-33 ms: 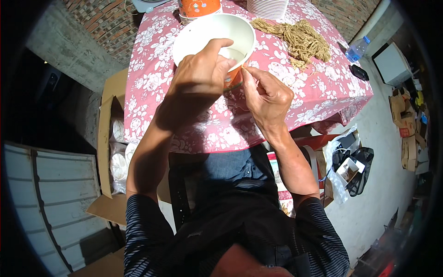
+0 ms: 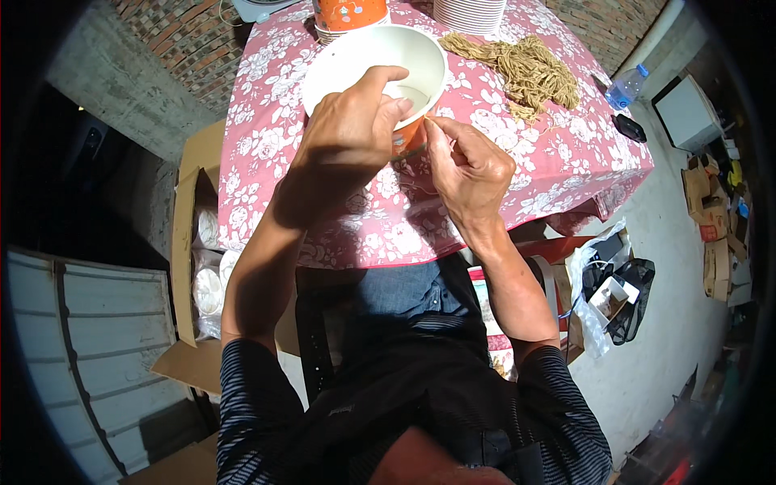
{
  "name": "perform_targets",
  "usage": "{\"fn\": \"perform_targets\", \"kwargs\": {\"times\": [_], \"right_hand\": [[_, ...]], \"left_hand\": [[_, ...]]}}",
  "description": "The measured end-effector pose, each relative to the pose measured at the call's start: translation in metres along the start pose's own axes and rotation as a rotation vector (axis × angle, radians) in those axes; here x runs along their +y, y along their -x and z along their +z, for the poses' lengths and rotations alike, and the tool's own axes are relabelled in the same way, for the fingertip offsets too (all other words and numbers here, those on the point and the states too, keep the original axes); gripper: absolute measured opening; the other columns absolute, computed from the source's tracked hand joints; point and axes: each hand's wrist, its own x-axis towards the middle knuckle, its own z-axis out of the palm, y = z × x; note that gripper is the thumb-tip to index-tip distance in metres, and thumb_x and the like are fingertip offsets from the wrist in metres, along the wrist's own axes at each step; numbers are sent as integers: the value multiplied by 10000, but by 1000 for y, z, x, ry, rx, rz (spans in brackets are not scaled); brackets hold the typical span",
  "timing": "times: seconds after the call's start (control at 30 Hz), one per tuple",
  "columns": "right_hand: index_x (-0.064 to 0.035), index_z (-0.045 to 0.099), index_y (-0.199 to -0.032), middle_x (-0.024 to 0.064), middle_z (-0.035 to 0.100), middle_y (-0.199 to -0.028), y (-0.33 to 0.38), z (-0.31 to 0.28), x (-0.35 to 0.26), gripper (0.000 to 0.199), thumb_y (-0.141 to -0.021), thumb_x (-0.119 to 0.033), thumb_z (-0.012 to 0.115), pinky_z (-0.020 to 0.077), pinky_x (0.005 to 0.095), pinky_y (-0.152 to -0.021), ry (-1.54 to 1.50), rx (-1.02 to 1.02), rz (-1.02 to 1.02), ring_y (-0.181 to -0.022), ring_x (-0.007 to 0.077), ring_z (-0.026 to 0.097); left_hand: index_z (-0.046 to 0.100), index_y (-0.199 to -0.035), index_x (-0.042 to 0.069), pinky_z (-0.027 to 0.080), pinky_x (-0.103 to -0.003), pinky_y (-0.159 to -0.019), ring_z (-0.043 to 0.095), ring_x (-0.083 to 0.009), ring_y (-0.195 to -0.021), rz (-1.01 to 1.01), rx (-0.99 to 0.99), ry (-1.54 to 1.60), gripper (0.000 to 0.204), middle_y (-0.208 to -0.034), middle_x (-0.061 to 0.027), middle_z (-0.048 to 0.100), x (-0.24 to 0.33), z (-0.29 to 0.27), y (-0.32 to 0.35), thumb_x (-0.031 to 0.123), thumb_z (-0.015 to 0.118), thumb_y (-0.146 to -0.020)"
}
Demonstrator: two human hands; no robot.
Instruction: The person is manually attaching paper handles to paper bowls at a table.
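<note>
A large paper bucket [image 2: 347,69], white inside and orange outside, stands near the front of the table. My left hand [image 2: 347,129] grips its near wall, one finger stretched over the opening and the thumb by the rim. At the near right of that rim, my right hand [image 2: 473,166] is closed in a pinch. A sliver of tan cord shows at its fingertips; the rest of that cord is hidden. Farther right lies a loose bundle of tan cords [image 2: 537,77].
The table wears a pink floral cloth [image 2: 271,145]. At the back stand an orange bucket [image 2: 352,14] and a stack of white buckets [image 2: 469,14]. A plastic bottle [image 2: 626,87] and a black object [image 2: 629,128] sit at the right edge. An open carton [image 2: 184,242] stands left.
</note>
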Motion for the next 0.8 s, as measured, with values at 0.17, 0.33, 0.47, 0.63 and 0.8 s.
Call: {"fn": "perform_targets", "kwargs": {"times": [0.17,0.33,0.47,0.63,0.8], "right_hand": [[-20,783,-908,133,744,-757,-1,-3,3,83,-840,-62,807,526,314,-536,-2,-2,40,-602,215,718],[-14,782,-901,138,737,-746,-1,-6,3,84,-837,-64,808,521,321,-535,19,-7,30,-597,228,714],[-12,778,-906,143,733,-742,-1,-7,5,84,-841,-59,802,519,328,-531,21,-19,28,-592,236,709],[-8,775,-911,148,734,-748,-3,-13,6,78,-849,-52,793,522,335,-535,31,-47,42,-598,243,712],[-5,772,-910,157,735,-757,-6,-14,5,71,-858,-53,783,528,343,-545,5,-82,29,-611,256,721]], "left_hand": [[577,-1325,-45,564,-324,-742,720,-173,-832,-166,-183,21,334,-967,-204,736,5,-8,-18,129,530,-1044],[655,-1239,-74,571,-327,-781,710,-174,-891,124,-192,-5,279,-1002,-191,742,-7,-3,-26,74,558,-1024],[698,-1194,-79,579,-337,-795,720,-192,-881,-63,-314,112,256,-1001,-192,757,-5,-1,-30,57,588,-1006],[736,-1153,-77,590,-324,-807,730,-196,-883,-156,-421,-24,235,-991,-188,774,13,-9,-37,54,635,-985],[727,-1184,-70,583,-321,-825,726,-191,-919,-211,-382,54,246,-1020,-191,771,6,-7,-31,41,631,-985]]}}
